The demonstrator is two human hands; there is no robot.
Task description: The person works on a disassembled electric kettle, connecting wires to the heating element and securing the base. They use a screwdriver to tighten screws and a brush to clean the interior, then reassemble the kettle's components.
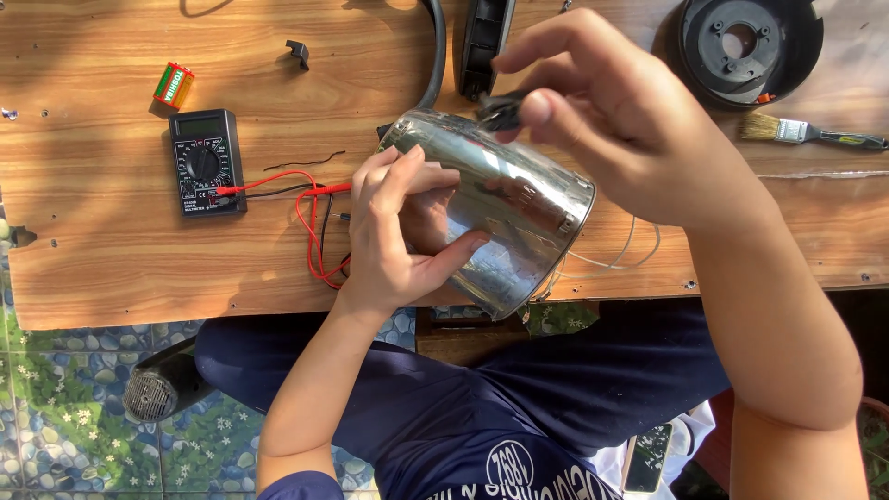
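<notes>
My left hand (398,231) wraps around a shiny steel kettle body (519,213), holding it on its side over the near edge of the wooden table (139,268). My right hand (602,120) hovers over the upper side of the steel body, its thumb and fingers pinching a small black part (500,109) against the metal. White wires (630,255) trail from the wide open end of the body onto the table.
A black multimeter (206,162) with red and black leads (310,218) lies to the left, a small green and orange battery (173,84) above it. A round black base (741,46), a paintbrush (810,132), a black handle piece (485,42) and a small black clip (297,53) lie farther back.
</notes>
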